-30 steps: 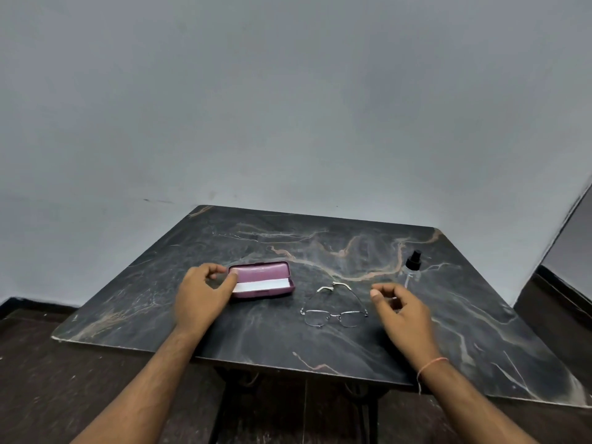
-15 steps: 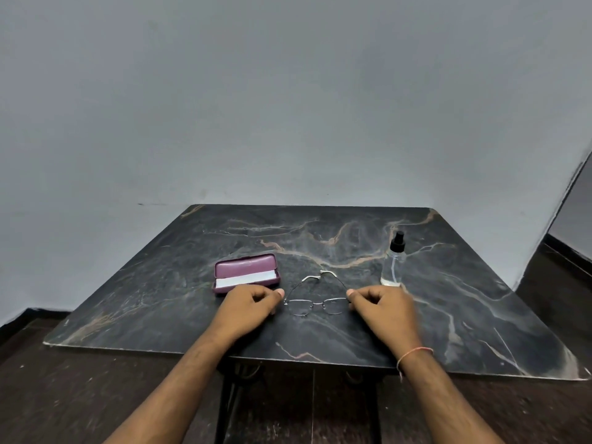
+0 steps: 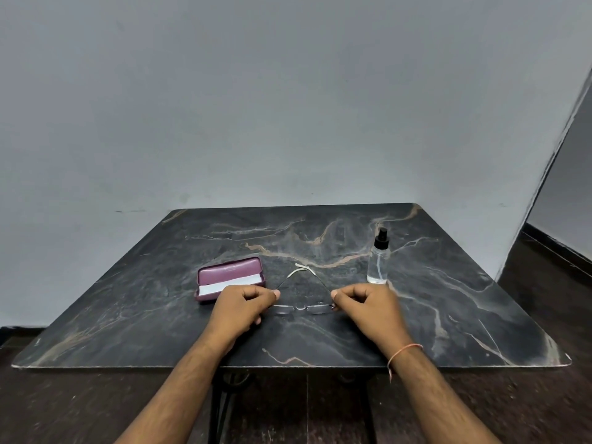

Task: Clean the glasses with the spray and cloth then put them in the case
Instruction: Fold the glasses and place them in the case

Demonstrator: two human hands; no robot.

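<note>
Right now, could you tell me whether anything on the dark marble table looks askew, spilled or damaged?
Nothing stands out. The thin metal-framed glasses lie flat between the left hand and right hand, the clear spray bottle stands upright, and the open maroon case holds a white cloth. No spill shows.

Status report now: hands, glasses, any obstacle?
Left hand and right hand pinch glasses at frame ends. Case open. Spray bottle upright, untouched. Nothing blocks.

The left hand (image 3: pixel 238 310) covers the near right corner of the case (image 3: pixel 230 278), and both forearms run off the bottom edge. The glasses (image 3: pixel 302 307) hinges are buried under fingertips, so can't tell the actual grip.
</note>
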